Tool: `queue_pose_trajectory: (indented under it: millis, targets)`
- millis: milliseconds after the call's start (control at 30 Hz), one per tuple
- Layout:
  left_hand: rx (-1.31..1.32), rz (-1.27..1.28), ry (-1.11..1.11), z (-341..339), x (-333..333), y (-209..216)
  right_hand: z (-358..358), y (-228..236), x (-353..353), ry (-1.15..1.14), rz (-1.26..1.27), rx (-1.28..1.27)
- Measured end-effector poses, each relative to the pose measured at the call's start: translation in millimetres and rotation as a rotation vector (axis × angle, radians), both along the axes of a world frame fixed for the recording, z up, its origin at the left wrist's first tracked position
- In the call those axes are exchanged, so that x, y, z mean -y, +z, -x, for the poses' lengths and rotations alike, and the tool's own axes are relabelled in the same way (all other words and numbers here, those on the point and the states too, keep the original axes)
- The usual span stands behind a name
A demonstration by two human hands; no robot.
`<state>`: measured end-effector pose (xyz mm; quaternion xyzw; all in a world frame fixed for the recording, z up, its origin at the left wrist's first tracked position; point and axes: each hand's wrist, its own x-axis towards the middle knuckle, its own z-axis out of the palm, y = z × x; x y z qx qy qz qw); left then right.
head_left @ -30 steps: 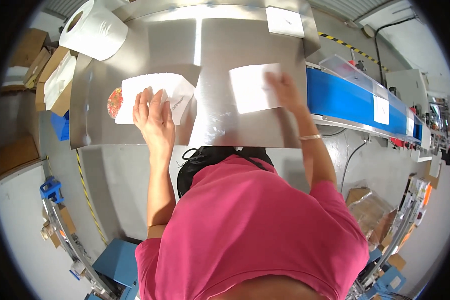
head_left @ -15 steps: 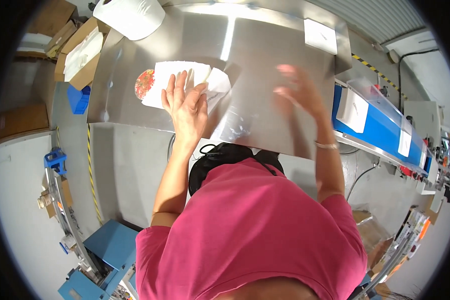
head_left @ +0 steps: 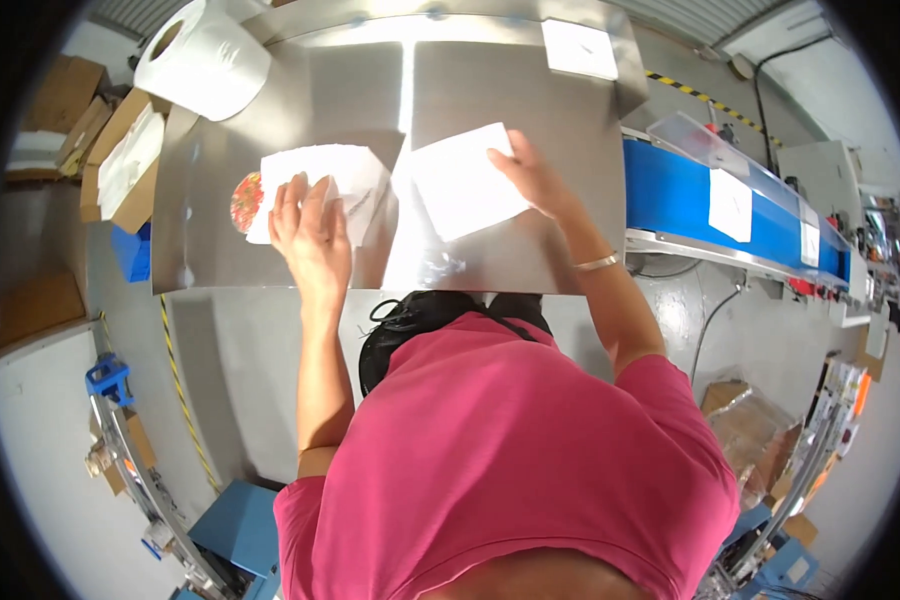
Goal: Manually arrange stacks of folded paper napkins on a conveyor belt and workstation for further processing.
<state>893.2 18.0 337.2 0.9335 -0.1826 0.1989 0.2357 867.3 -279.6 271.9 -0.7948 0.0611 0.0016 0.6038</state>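
My left hand lies on a small pile of white paper-like packets at the left of the steel table, its fingers apart and slightly bent. From under the pile's left side peeks a rounded red, multicoloured printed piece; the rest of it is covered. Right of the pile, a flat white square packet is tilted over the table. My right hand grips its upper right edge, with a slight blur at the fingers. Whether the packet touches the table I cannot tell.
The steel table bears a large white roll at far left and a white packet at far right. Beside it on the right runs a blue conveyor belt carrying white packets. An open carton stands at left.
My right hand, blurred and without a packet before, has come inward and now holds a white square packet. My left hand stays on the pile. The whole view has shifted.
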Motion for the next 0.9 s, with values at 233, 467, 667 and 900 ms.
queue_pose_trajectory:
  millis: [233, 467, 667, 900]
  targets:
    - [0.01, 0.084, -0.019, 0, 10, 8, 107, -72, 235, -0.481, 0.792, -0.387]
    - [-0.006, 0.118, 0.019, 5, 9, 5, 59, 13, 143, -0.521, 0.859, 0.113]
    - [-0.075, 0.086, -0.014, 7, 10, 10, -37, 52, -37, 0.468, 0.115, 0.097]
    - [-0.101, 0.081, -0.011, 7, 14, 19, -68, 39, -65, 0.653, 0.131, 0.112]
